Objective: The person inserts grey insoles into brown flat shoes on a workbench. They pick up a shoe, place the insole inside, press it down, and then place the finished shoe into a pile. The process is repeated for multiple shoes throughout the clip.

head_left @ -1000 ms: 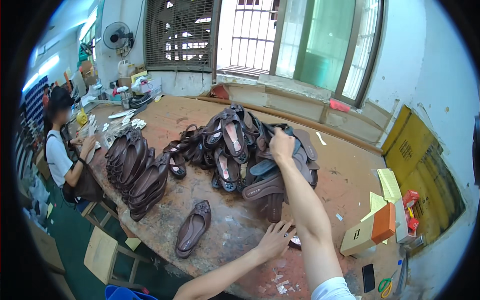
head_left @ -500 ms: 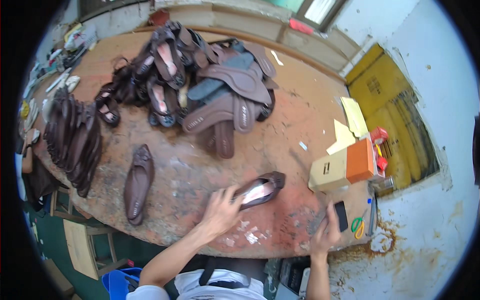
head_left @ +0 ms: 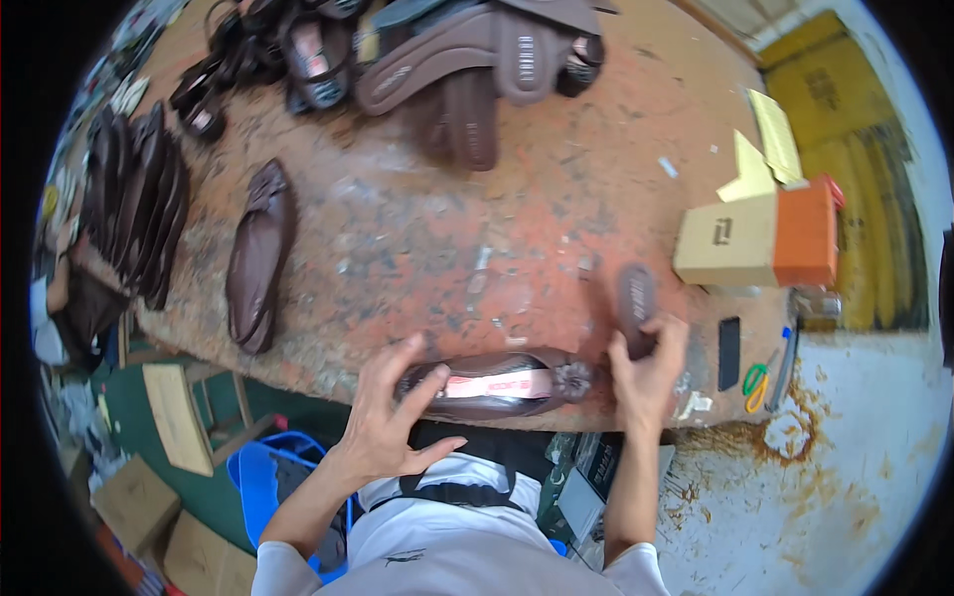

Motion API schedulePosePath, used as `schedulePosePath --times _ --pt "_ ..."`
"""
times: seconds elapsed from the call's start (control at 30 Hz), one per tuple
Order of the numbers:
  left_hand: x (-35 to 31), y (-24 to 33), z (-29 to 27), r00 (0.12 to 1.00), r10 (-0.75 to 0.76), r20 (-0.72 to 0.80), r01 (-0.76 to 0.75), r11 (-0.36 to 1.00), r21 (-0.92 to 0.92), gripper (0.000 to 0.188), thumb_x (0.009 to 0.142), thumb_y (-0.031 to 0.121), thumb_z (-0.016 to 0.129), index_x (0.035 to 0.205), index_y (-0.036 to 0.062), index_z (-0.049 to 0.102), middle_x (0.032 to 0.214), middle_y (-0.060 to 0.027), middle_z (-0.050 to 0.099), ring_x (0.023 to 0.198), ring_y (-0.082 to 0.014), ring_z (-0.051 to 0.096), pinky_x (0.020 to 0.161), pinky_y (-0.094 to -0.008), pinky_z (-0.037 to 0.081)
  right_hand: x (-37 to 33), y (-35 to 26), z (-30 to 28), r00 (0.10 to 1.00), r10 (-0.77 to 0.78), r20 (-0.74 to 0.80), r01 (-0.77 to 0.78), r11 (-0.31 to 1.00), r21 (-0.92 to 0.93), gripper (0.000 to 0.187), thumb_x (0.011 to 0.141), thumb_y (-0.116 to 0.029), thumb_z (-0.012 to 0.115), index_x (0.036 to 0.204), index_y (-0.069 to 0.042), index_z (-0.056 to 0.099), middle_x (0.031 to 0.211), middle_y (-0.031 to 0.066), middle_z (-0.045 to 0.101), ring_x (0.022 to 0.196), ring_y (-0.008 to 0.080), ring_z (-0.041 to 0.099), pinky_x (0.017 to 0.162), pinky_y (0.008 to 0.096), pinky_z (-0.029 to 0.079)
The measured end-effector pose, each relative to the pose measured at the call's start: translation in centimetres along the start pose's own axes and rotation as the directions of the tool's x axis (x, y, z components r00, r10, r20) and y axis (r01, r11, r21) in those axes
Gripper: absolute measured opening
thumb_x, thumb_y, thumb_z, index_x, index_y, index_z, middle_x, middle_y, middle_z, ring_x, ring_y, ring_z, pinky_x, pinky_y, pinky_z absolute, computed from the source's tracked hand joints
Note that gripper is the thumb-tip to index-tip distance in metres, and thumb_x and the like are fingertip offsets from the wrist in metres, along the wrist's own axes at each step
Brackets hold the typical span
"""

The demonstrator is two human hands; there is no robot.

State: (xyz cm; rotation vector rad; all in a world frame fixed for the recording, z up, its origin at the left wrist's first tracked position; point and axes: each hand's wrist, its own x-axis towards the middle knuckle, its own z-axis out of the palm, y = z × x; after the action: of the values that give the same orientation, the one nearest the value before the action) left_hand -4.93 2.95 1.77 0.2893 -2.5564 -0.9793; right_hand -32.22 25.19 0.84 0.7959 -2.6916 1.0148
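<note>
A brown flat shoe (head_left: 497, 385) lies sideways along the near table edge. Its flower-trimmed toe points right, and a pale strip with pink print shows inside. At its heel end is my left hand (head_left: 383, 412), fingers spread, the forefinger over the heel rim. To the right of the toe, my right hand (head_left: 651, 377) pinches a small brown insole (head_left: 636, 298) by its near end. The insole stands slightly blurred over the table. A second brown flat shoe (head_left: 262, 260) rests farther left, its toe pointing away from me.
Brown insoles (head_left: 437, 70) and dark shoes (head_left: 320, 55) are piled at the back. A row of brown uppers (head_left: 139, 204) stands at left. On the right are a beige and orange box (head_left: 730, 240), a black phone (head_left: 728, 353) and scissors (head_left: 757, 385).
The view has tilted down. The shoe has come to the table edge and lies straighter. My left fingers have spread at its heel; my right hand has left the phone's side and now holds an insole.
</note>
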Motion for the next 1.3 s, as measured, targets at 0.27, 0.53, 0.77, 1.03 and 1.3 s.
schedulePosePath --times 0.27,0.53,0.77,1.03,1.3 --pt "-2.5 -2.1 1.6 0.652 -0.758 -0.005 0.592 0.513 -0.622 0.015 0.108 0.003 0.063 0.123 0.0003 0.06 0.109 -0.0041 0.064 0.09 -0.009 0.062 0.077 -0.0253 0.052 -0.7 -8.5 -3.2 0.669 -0.441 0.599 0.353 0.897 0.266 0.035 0.065 -0.006 0.093 0.098 -0.006 0.078 0.118 0.0087 0.076 0.102 0.0303 0.069 0.089 0.0433 0.051" --pt "-1.7 -2.1 1.1 0.678 -0.733 0.056 0.644 0.556 -0.525 0.014 0.11 0.005 0.061 0.123 -0.0004 0.062 0.093 -0.0015 0.067 0.083 -0.0065 0.063 0.071 -0.0239 0.053 -3.2 -10.0 2.4 0.59 -0.562 0.579 0.411 0.827 0.383 0.025 0.075 -0.009 0.09 0.098 -0.006 0.082 0.119 0.0034 0.076 0.102 0.0242 0.068 0.091 0.0409 0.05" --pt "-1.5 -2.2 0.9 0.691 -0.72 0.06 0.641 0.572 -0.512 0.016 0.11 0.003 0.061 0.125 -0.0008 0.062 0.095 -0.0022 0.068 0.084 -0.0068 0.063 0.071 -0.0238 0.053 -3.7 -10.3 3.4 0.596 -0.532 0.602 0.382 0.847 0.37 0.025 0.075 -0.008 0.089 0.099 -0.005 0.082 0.117 0.0043 0.075 0.101 0.0248 0.068 0.09 0.0403 0.05" --pt "-1.5 -2.3 1.0 0.699 -0.712 0.071 0.646 0.586 -0.489 0.024 0.104 0.002 0.069 0.127 -0.001 0.062 0.094 -0.0024 0.067 0.084 -0.0076 0.063 0.071 -0.0247 0.054 -3.5 -10.2 3.6 0.599 -0.54 0.591 0.373 0.842 0.391 0.025 0.075 -0.007 0.089 0.099 -0.005 0.082 0.116 0.0044 0.075 0.103 0.0248 0.068 0.091 0.0403 0.05" --pt "-0.5 -1.5 1.5 0.789 -0.613 -0.03 0.581 0.762 -0.287 0.052 0.085 -0.005 0.085 0.132 -0.0009 0.063 0.089 -0.0059 0.06 0.076 -0.0139 0.059 0.068 -0.0285 0.053 -4.2 -10.2 4.1 0.579 -0.523 0.626 0.438 0.847 0.303 0.03 0.079 -0.016 0.089 0.105 -0.004 0.079 0.117 0.007 0.073 0.107 0.027 0.066 0.096 0.0433 0.048"
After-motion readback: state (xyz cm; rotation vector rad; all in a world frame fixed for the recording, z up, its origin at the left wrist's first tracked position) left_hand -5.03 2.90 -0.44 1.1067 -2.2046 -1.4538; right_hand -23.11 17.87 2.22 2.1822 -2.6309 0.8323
